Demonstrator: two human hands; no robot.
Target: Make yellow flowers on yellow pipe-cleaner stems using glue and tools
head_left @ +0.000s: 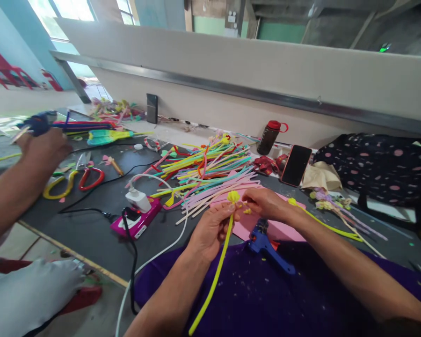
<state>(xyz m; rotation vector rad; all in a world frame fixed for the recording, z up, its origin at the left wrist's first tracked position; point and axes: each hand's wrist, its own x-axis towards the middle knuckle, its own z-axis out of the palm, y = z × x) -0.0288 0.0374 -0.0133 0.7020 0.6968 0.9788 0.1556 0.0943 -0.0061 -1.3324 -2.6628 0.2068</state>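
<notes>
My left hand (212, 229) pinches a yellow pipe-cleaner flower (233, 196) just under its round head, and the long yellow stem hangs down toward my lap. Close beside the head, my right hand (264, 203) has its fingertips pressed together; whatever they hold is too small to name. A small yellow bit (247, 211) lies below those fingertips. Under my right forearm a blue glue gun (266, 245) rests at the table's front edge, over pink sheets (280, 228). Another yellow flower stem (326, 224) lies to the right of that forearm.
A pile of coloured pipe cleaners (203, 164) lies ahead. Left are a pink power strip (136, 222) with cords and red-and-yellow scissors (73, 180). A co-worker's hand (49, 150) holds another glue gun. A bottle (268, 138), a phone (296, 164) and a dotted bag (382, 168) stand right.
</notes>
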